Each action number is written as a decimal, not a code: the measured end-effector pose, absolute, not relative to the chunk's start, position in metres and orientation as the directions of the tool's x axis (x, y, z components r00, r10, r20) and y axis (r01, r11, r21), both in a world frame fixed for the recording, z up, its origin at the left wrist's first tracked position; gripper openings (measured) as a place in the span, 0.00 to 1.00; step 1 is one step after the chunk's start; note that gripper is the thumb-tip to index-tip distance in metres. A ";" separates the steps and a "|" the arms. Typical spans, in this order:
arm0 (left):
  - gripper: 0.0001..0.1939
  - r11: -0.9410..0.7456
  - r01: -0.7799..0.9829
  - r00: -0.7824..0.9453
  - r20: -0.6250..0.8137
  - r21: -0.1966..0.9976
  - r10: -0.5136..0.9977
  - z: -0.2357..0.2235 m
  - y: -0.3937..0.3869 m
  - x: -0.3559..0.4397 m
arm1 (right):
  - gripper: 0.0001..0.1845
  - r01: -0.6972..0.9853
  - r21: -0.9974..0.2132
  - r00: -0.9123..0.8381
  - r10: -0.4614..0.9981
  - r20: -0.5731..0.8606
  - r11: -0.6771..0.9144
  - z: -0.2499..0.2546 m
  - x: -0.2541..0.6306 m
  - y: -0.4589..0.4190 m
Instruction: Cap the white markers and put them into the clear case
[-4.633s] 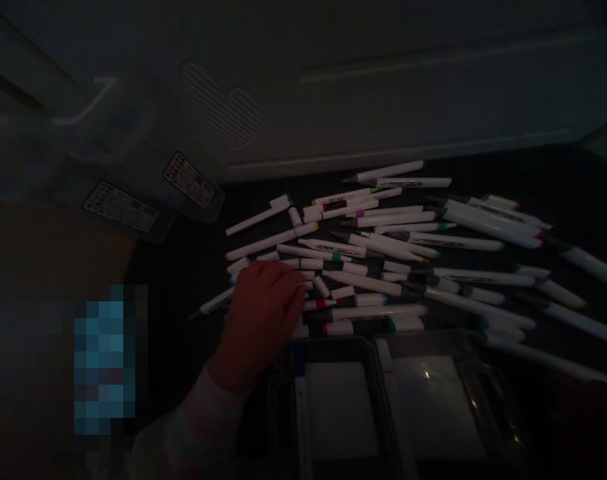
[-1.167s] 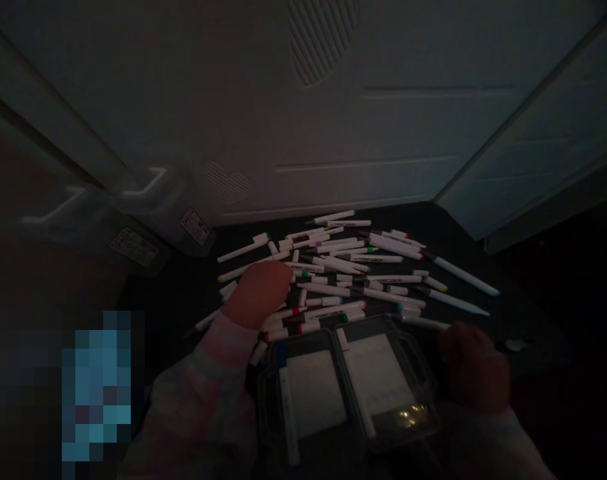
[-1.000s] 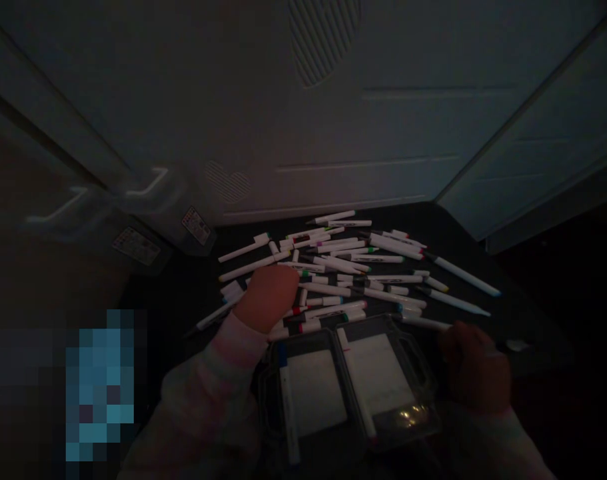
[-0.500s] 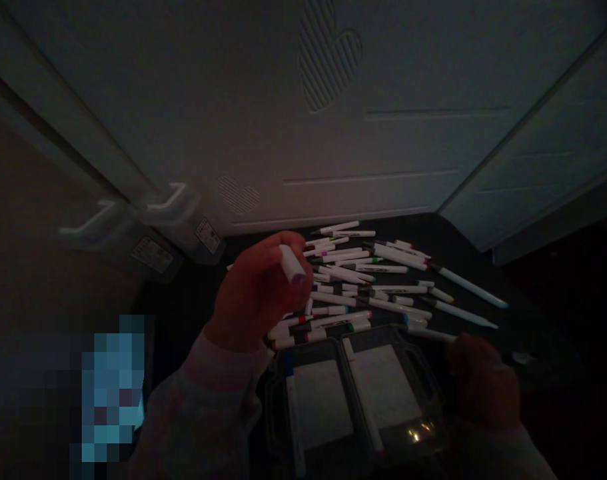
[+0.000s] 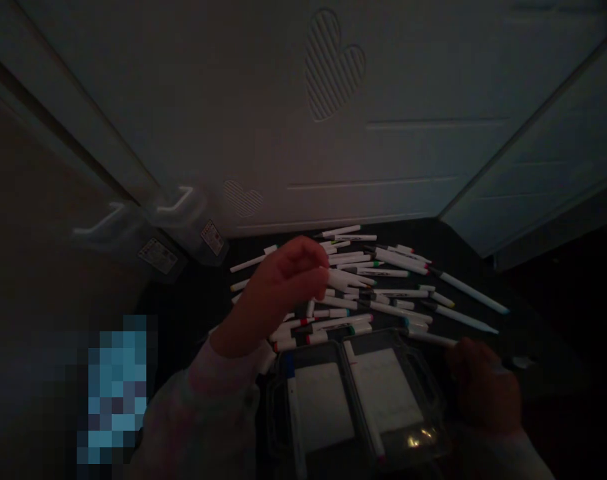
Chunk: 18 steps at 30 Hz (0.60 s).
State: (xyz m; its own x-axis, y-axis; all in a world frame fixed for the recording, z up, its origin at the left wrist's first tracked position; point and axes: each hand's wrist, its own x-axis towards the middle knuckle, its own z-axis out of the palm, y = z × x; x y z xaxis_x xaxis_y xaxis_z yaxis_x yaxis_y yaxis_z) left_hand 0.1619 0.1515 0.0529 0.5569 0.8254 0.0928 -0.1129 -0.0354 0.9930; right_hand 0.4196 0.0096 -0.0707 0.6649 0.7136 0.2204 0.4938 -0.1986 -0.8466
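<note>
My left hand [image 5: 288, 283] is raised over the left side of a spread of white markers [image 5: 396, 307], with its thumb and fingers pinched together. A white piece, looking like a marker cap [image 5: 335, 277], shows at the fingertips; its outline blends with the markers behind. My right hand [image 5: 486, 387] is closed around a white marker [image 5: 430, 339] at the right, its barrel sticking out to the left. Below and between the hands lies an open clear plastic case [image 5: 340, 387]. A blue-ended marker [image 5: 294, 413] and a pink-ended marker [image 5: 366, 407] lie in its two halves.
Two clear containers with handles, a nearer one [image 5: 128, 243] and another [image 5: 188, 223], stand at the left against a pale panel [image 5: 263, 120] with heart reliefs. The markers lie on a dark surface [image 5: 538, 333]. A blurred bluish patch [image 5: 116, 393] glows at lower left.
My left hand has turned and shifted slightly right, so the purple end of the white piece no longer faces me. My right hand stays with its marker. The view has tilted slightly.
</note>
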 end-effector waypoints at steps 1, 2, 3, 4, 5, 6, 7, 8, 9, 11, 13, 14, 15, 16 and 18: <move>0.04 -0.174 0.072 0.568 0.103 0.982 0.816 0.049 0.154 0.161 | 0.19 0.499 -0.843 0.664 0.713 0.223 -0.200 -0.071 0.421 0.010; 0.04 -0.296 0.243 0.588 0.102 0.924 0.802 0.046 0.157 0.162 | 0.19 0.503 -0.840 0.665 0.711 0.228 -0.201 -0.070 0.422 0.010; 0.03 -0.392 0.375 0.612 0.093 0.840 0.786 0.042 0.159 0.162 | 0.18 0.502 -0.842 0.669 0.705 0.233 -0.199 -0.070 0.422 0.010; 0.03 -0.460 0.459 0.632 0.084 0.760 0.770 0.038 0.161 0.164 | 0.18 0.495 -0.847 0.676 0.698 0.236 -0.193 -0.069 0.423 0.010; 0.04 -0.500 0.509 0.643 0.077 0.700 0.762 0.035 0.163 0.165 | 0.17 0.486 -0.854 0.680 0.695 0.235 -0.187 -0.069 0.423 0.010; 0.04 -0.518 0.542 0.638 0.077 0.662 0.766 0.031 0.164 0.167 | 0.17 0.475 -0.861 0.683 0.693 0.231 -0.181 -0.069 0.422 0.010; 0.05 -0.519 0.562 0.621 0.086 0.644 0.779 0.028 0.165 0.169 | 0.17 0.464 -0.868 0.687 0.690 0.228 -0.175 -0.069 0.421 0.011; 0.07 -0.512 0.573 0.596 0.103 0.640 0.796 0.026 0.166 0.171 | 0.17 0.452 -0.875 0.691 0.688 0.222 -0.171 -0.069 0.420 0.011; 0.09 -0.501 0.577 0.570 0.121 0.645 0.812 0.024 0.167 0.173 | 0.17 0.441 -0.881 0.694 0.687 0.216 -0.168 -0.070 0.418 0.011; 0.13 -0.485 0.586 0.539 0.134 0.649 0.831 0.023 0.169 0.174 | 0.18 0.422 -0.892 0.700 0.684 0.204 -0.166 -0.072 0.415 0.011; 0.14 -0.485 0.620 0.542 0.111 0.616 0.833 0.023 0.170 0.173 | 0.18 0.404 -0.901 0.706 0.681 0.197 -0.159 -0.073 0.413 0.011; 0.13 -0.490 0.657 0.548 0.084 0.573 0.832 0.022 0.171 0.173 | 0.18 0.400 -0.903 0.708 0.678 0.197 -0.155 -0.073 0.412 0.012; 0.12 -0.498 0.705 0.557 0.039 0.505 0.829 0.022 0.171 0.172 | 0.18 0.398 -0.904 0.708 0.678 0.197 -0.153 -0.073 0.412 0.012; 0.11 -0.506 0.753 0.566 -0.021 0.420 0.824 0.021 0.171 0.172 | 0.18 0.399 -0.905 0.708 0.678 0.199 -0.151 -0.072 0.412 0.012; 0.11 -0.521 0.815 0.566 -0.153 0.254 0.810 0.018 0.170 0.173 | 0.18 0.403 -0.903 0.705 0.680 0.203 -0.148 -0.070 0.412 0.012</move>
State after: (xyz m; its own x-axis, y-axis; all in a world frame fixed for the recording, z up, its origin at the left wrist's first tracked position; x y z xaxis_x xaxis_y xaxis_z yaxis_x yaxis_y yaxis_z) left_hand 0.1730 0.1704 0.0179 0.5657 0.8103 -0.1528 0.8148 -0.5209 0.2545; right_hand 0.4124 0.0123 -0.0700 0.7046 0.6800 0.2029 0.4030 -0.1482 -0.9031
